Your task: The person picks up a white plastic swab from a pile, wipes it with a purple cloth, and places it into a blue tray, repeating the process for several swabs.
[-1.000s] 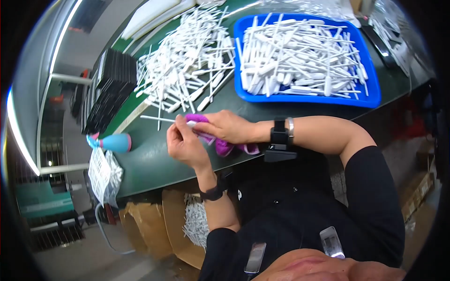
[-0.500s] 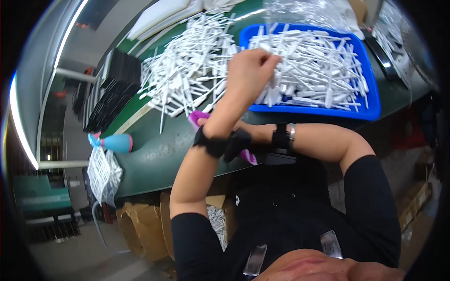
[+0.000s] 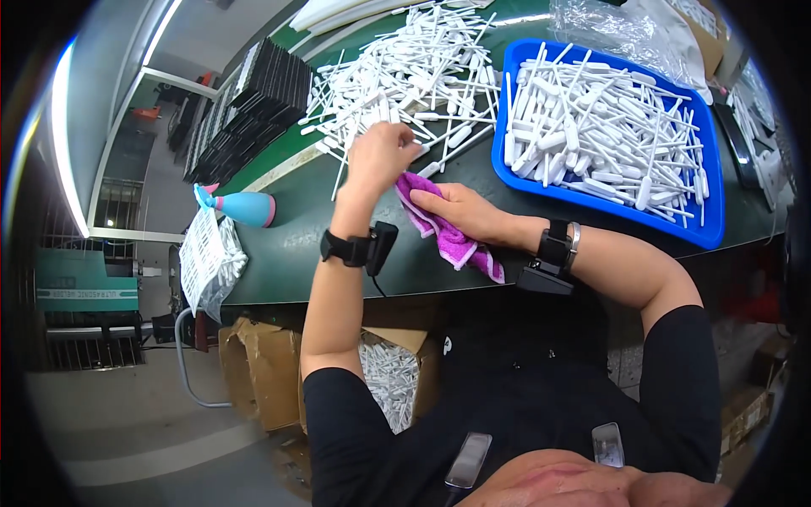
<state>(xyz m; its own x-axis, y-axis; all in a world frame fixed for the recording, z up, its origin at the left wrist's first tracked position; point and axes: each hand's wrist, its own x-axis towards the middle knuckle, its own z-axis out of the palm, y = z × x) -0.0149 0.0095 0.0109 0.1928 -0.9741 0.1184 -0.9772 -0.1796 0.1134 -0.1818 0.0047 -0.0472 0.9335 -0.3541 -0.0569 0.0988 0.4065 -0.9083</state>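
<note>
My right hand is closed on a purple cloth with pale edging, and the cloth hangs over the front of the green table. Just left of it, my left hand is held at the near edge of a loose pile of white sticks with thick, paddle-like ends. Its fingers are curled together; whether anything small is between them cannot be made out. To the right stands a blue tray, heaped with more white sticks of the same kind.
A light-blue spray bottle lies on the table's left, by a clear bag of white pieces. Black stacked trays stand behind. Clear plastic film lies beyond the blue tray. Below the table edge is a cardboard box of white pieces.
My left hand has moved left, from the blue tray's near-left side to the loose pile's edge. The forearms no longer cross, and more of the purple cloth shows. The whole view has shifted.
</note>
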